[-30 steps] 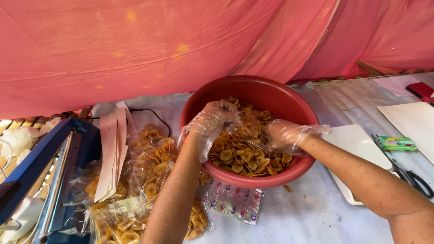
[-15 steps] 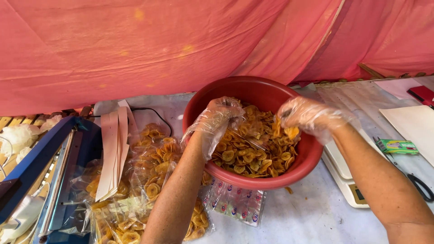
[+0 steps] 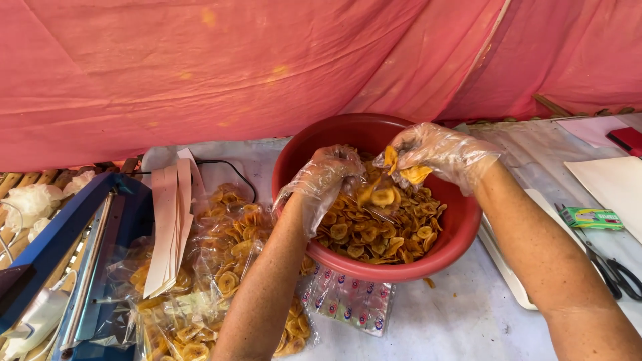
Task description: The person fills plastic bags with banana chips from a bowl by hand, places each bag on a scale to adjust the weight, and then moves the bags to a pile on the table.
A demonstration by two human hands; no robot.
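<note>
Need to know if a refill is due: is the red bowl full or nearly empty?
Partly full. Chips cover the bottom of the red bowl, its far inner wall bare above them.

Golden-yellow chips (image 3: 374,224) are heaped in a red bowl (image 3: 461,227). Clear, glossy gloves are worn on the left hand (image 3: 328,180) and right hand (image 3: 441,150). A pink sheet (image 3: 200,67) hangs behind both; a blue sealer (image 3: 60,241) lies left of the left hand.
</note>
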